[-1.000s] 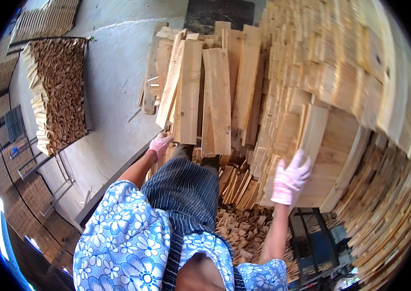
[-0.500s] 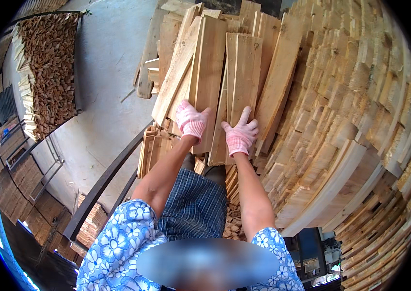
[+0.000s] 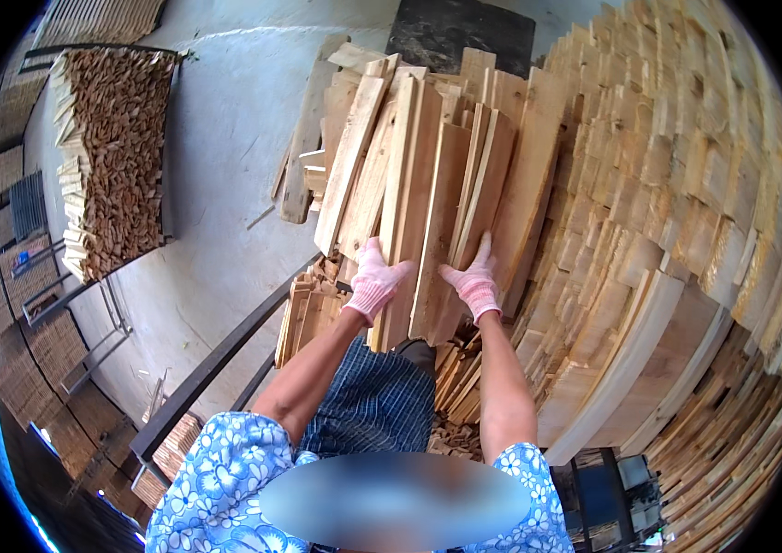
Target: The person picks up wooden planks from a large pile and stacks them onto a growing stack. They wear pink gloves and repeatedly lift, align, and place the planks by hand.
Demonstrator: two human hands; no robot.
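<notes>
Bundle of wooden boards (image 3: pixel 437 212), centre of frame, slightly above middle: pale planks standing on edge and leaning, fanned toward the top. Left hand (image 3: pixel 375 281), pink knit glove, lies against the left face of the bundle, fingers spread flat on the wood, thumb apart; grip open-palmed, pressing rather than pinching. Right hand (image 3: pixel 474 281), same glove, lies against the lower right of the bundle, fingers extended upward along a board edge; grip likewise spread. Both bare forearms rise from the lower centre. Just below the hands, short board offcuts (image 3: pixel 313 309) lie stacked, and more scraps sit between the arms. Right half of frame: large curved stack of planks (image 3: pixel 677 240), layered in rows, running from top right to lower right. A dark metal rail (image 3: pixel 225 355) runs diagonally left of the person. Grey concrete floor (image 3: pixel 225 166) at upper left centre. Upper left: pallet stack of small wood pieces (image 3: pixel 114 157). Person wears a blue floral shirt (image 3: pixel 216 479), bottom of frame
</notes>
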